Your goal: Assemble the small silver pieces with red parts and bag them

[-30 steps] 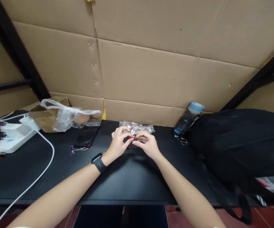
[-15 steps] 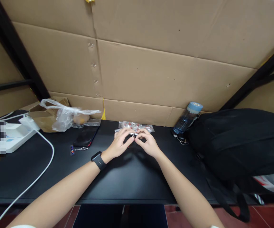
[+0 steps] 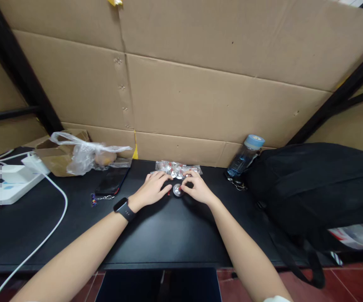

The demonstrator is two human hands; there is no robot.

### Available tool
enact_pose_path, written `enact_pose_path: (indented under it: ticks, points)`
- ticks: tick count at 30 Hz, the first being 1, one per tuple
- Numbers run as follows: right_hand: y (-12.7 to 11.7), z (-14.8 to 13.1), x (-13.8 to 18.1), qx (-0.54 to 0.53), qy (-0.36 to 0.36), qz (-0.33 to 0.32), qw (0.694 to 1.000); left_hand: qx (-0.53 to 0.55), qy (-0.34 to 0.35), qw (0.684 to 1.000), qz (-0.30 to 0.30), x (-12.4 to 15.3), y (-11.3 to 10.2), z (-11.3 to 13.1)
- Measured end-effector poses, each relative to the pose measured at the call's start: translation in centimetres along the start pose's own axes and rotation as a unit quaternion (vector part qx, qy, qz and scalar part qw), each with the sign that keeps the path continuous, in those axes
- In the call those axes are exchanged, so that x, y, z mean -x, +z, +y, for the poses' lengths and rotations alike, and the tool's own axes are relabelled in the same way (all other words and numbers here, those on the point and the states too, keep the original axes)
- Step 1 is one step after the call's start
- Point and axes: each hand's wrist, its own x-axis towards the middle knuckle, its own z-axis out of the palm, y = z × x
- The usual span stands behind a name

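Half a second before, both hands had been raised a little off the black tabletop (image 3: pixel 169 235), fingertips pinched together over something small between them. By this moment they had come down onto the surface and slid slightly toward twelve o'clock. The left hand (image 3: pixel 151 191), with a black smartwatch (image 3: pixel 124 209) on its wrist, lay palm down with the fingers loosely spread and nothing visibly gripped. The right hand (image 3: pixel 197 189) rested with fingers curled, its fingertips touching a small round silver metal disc with red marks (image 3: pixel 177 191), though whether it actually pinched the disc could not be told.

That disc sat flat on the table between the two hands, at three o'clock of the left fingertips and nine o'clock of the right ones. It looked shiny and domed; finer detail was too small to read. Just beyond it at twelve o'clock lay a clear plastic bag of similar silver-and-red pieces (image 3: pixel 177 168), against the brown cardboard wall (image 3: pixel 200 100).

At nine o'clock of the left hand lay a black phone (image 3: pixel 112 181); at two o'clock of the right hand stood a blue-capped water bottle (image 3: pixel 246 156), tilted against a black backpack (image 3: pixel 320 184).
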Motion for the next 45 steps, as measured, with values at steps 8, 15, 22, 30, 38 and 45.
enact_pose_path:
  ticks: [8,15,22,30,38,45]
  points:
    - [-3.8,3.4,0.8,0.093,0.051,-0.061,0.992,0.011,0.065,0.994,-0.091,0.0,0.2,-0.2]
    - [-5.3,5.2,1.4,0.094,0.142,-0.129,0.977,0.021,0.055,0.995,-0.084,0.1,0.5,0.5]
    - [-4.9,3.9,1.1,0.1,0.224,-0.147,0.958,0.0,0.026,0.999,-0.036,0.1,1.6,-0.4]
    - [-5.0,3.6,1.5,0.154,0.19,-0.146,0.959,0.009,0.012,1.0,0.013,-0.1,1.4,-0.2]
    - [-4.4,3.3,1.3,0.153,0.124,-0.173,0.965,0.07,-0.051,0.996,0.028,-0.4,0.8,0.7]
    - [-2.9,0.9,0.4,-0.006,0.029,-0.002,1.0,0.189,-0.106,0.972,0.091,-0.5,0.5,1.2]
